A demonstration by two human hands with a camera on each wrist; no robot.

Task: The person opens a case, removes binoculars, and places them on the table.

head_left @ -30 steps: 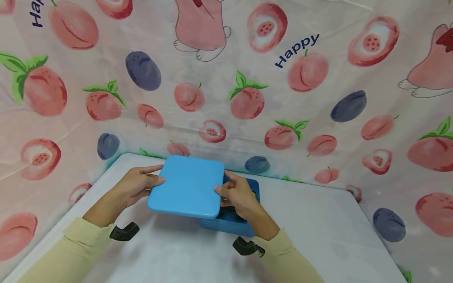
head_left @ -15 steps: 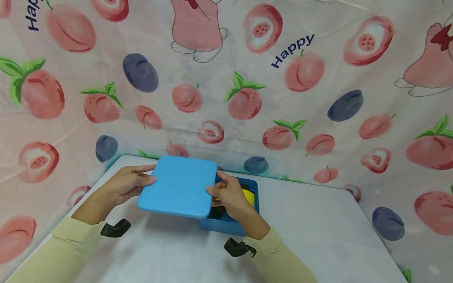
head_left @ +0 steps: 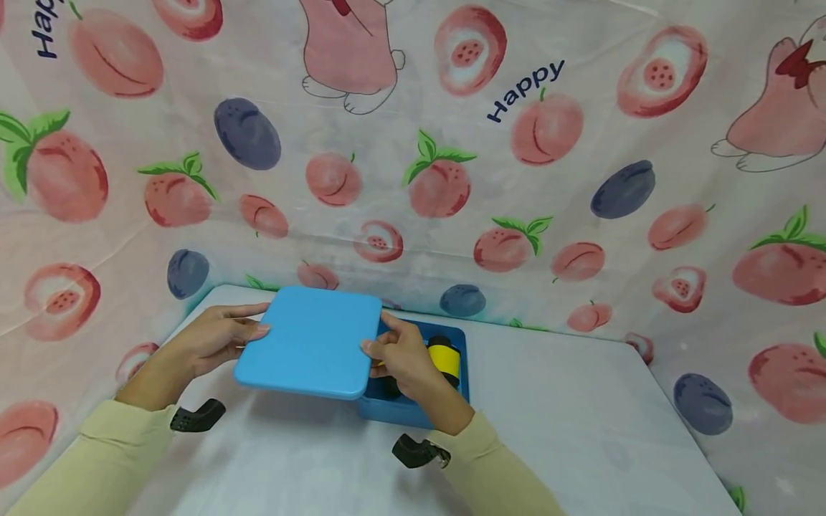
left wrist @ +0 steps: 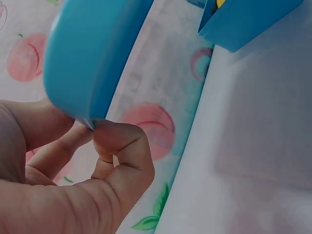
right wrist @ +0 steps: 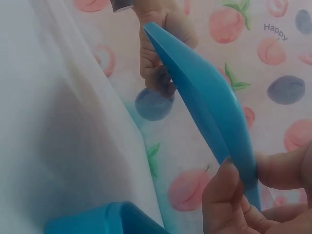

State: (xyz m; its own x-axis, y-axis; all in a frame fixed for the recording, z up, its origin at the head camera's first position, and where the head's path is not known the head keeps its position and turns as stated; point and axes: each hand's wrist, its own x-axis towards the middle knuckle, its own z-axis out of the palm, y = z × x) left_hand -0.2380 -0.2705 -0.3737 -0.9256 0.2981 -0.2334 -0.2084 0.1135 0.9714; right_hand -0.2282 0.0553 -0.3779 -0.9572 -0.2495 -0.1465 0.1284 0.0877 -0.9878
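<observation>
A light blue square lid (head_left: pixel 310 342) is held up between both hands, tilted, above the table. My left hand (head_left: pixel 209 342) pinches its left edge, and the left wrist view shows thumb and fingers at the lid's corner (left wrist: pixel 92 63). On the opposite edge my right hand (head_left: pixel 406 358) pinches the lid, its thumb on top. Behind and below the right hand stands an uncovered blue box (head_left: pixel 413 414), partly hidden by hand and lid. Inside it lies a black and yellow object (head_left: pixel 444 360), partly covered by the hand.
The white table (head_left: pixel 568 423) carries the box near its back edge. A fruit-patterned cloth (head_left: pixel 387 179) hangs behind and along the sides. A black wrist device (head_left: pixel 198 416) sits at the left cuff and another black device (head_left: pixel 416 453) at the right.
Both hands have carried the lid leftward, away from over the box. More of the box's inside and the black and yellow object now shows.
</observation>
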